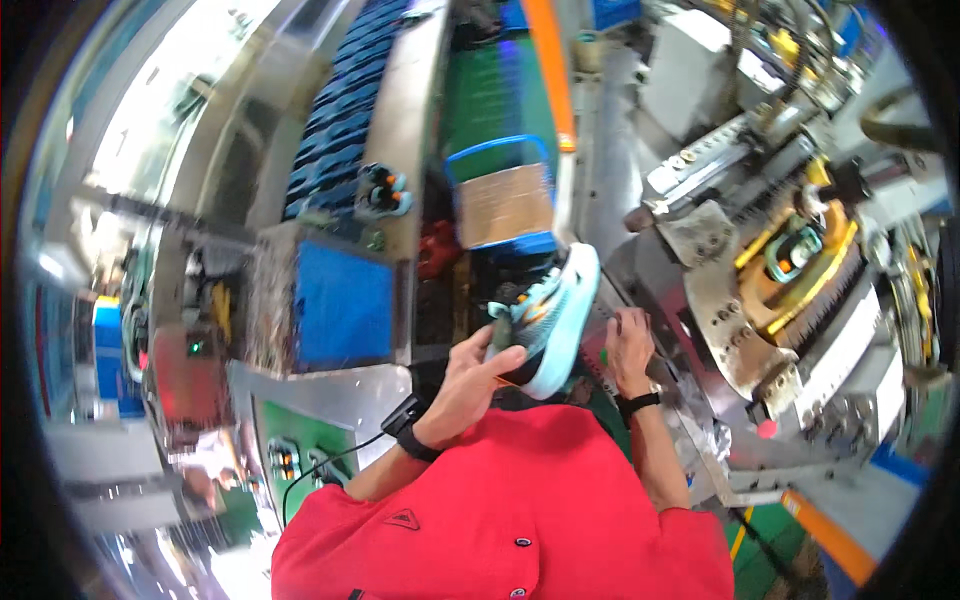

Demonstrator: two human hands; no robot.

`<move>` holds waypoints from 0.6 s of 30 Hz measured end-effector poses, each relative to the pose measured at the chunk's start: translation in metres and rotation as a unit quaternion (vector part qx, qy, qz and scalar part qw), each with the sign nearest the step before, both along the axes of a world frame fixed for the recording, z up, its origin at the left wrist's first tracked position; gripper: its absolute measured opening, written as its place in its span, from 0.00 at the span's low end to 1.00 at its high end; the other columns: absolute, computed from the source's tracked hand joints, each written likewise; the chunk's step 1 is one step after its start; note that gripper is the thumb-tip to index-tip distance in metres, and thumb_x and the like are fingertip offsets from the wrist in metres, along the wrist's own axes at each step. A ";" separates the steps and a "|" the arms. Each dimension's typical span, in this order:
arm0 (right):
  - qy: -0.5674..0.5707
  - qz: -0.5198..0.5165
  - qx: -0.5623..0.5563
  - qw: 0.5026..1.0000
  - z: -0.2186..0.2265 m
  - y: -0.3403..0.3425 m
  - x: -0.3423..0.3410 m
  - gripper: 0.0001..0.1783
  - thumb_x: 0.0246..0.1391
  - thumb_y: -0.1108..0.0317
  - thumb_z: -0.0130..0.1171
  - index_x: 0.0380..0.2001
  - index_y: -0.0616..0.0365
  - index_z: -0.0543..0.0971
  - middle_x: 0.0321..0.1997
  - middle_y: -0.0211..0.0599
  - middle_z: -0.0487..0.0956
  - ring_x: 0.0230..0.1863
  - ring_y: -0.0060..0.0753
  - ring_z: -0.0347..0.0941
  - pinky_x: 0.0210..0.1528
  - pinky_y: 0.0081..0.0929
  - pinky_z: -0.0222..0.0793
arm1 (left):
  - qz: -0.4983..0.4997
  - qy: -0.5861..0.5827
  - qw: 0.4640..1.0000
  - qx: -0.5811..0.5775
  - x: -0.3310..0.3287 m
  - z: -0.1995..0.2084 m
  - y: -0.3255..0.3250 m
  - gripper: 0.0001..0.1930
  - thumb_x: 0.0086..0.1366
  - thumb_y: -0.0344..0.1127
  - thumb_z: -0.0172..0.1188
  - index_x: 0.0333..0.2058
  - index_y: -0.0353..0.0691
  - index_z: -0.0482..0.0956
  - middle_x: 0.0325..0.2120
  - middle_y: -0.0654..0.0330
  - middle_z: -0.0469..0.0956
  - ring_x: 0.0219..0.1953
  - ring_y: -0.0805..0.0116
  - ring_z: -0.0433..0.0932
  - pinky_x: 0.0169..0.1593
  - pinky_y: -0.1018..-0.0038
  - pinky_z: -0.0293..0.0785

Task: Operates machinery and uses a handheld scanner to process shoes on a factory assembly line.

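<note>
My left hand (472,372) grips a light-blue and white sports shoe (550,318) by its heel end, holding it up in front of my red shirt with the toe pointing away. My right hand (630,347) rests on the metal edge of the machine bed (700,300) just right of the shoe, with its fingers curled down; I cannot tell whether it holds anything. Both wrists wear black bands, and a cable runs from the left one.
A large grey machine with a yellow clamp part (800,262) fills the right side. A conveyor carries a pair of shoes (383,190) at upper left. Ahead stands a blue-framed cart with a cardboard panel (505,203). A green control panel (295,450) is at lower left.
</note>
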State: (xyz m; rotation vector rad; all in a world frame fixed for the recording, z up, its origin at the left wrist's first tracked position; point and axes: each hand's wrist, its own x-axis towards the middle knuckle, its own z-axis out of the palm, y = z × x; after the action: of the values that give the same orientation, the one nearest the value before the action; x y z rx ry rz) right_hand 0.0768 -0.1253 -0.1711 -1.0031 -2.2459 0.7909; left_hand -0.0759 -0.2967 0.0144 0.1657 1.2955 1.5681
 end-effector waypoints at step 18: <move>0.143 0.162 -0.024 0.976 0.113 -0.030 -0.141 0.09 0.57 0.74 0.57 0.41 0.62 0.77 0.36 0.34 0.77 0.33 0.26 0.70 0.36 0.23 0.66 | 0.438 -0.145 0.877 -0.138 0.033 -0.091 -0.277 0.15 0.62 0.32 0.63 0.43 0.27 0.75 0.34 0.52 0.77 0.29 0.56 0.80 0.34 0.60 0.83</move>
State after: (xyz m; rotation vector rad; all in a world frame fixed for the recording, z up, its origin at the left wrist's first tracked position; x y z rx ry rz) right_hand -0.0645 -0.1552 -0.0581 -0.5050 -2.1690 1.0580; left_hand -0.0427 -0.5741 -0.0763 -0.9297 1.4076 1.9996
